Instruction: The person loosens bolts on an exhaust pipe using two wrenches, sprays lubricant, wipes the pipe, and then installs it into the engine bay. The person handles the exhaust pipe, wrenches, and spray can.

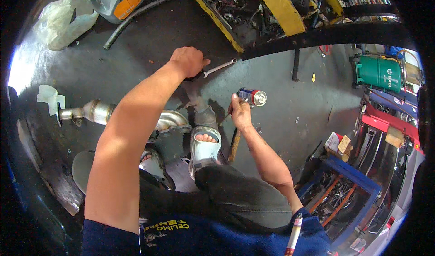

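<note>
My left hand (189,62) is closed, knuckles up, out past the exhaust part; a dark edge shows beneath it, but its grip is hidden. Beside its thumb, a combination wrench (220,68) points up and to the right. My right hand (240,113) is closed on a small blue and red spray can (253,96) whose metal top faces right. A thin dark piece sticks out left of that hand. Below it, a wooden handle (234,145) lies by my right foot. The metal exhaust pipe (95,111) lies under my left forearm, which hides part of it.
A grey jug with an orange label (127,4), a plastic bag (68,23) and a dark hose (140,15) lie at far left. A yellow-edged frame (276,7) holds oily parts. At right are a green tank (379,74) and a blue frame (358,174).
</note>
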`<state>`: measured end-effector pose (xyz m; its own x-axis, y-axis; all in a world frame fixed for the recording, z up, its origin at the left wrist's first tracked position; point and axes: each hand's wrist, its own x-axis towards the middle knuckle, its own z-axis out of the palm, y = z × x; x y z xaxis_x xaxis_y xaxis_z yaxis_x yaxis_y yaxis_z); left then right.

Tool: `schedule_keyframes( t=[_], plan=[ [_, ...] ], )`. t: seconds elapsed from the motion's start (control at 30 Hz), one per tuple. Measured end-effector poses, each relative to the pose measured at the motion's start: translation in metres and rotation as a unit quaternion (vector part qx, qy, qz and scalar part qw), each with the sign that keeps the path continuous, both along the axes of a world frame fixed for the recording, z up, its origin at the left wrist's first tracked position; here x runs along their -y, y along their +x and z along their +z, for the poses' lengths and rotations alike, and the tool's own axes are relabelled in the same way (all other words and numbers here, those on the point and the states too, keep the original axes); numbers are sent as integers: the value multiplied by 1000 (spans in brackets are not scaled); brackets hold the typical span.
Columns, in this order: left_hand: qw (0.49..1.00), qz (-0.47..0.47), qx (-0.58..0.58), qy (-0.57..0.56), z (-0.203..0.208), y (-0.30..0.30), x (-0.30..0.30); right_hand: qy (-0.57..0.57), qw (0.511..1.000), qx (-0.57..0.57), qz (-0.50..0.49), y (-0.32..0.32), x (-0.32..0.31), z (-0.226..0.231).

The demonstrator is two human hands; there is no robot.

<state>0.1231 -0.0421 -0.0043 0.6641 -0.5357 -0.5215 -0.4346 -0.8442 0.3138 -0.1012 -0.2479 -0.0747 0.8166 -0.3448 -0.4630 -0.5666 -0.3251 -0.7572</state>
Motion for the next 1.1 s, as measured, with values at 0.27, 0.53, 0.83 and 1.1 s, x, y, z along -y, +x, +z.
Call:
schedule_keyframes(
  t=[0.27, 0.53, 0.83, 1.1],
  plan=[
    [988, -56, -12, -145, -25, 6, -10, -162, 948, -174, 210, -57, 15, -42],
    [999, 34, -39, -13, 0, 5, 0, -165, 949, -190, 190, -64, 19, -30],
    [995, -60, -32, -69, -14, 11, -5, -89, 983, -70, -143, -82, 49, -71],
    [997, 7, -30, -77, -18, 7, 2, -178, 971, 53, -150, -65, 53, -24]
  ],
)
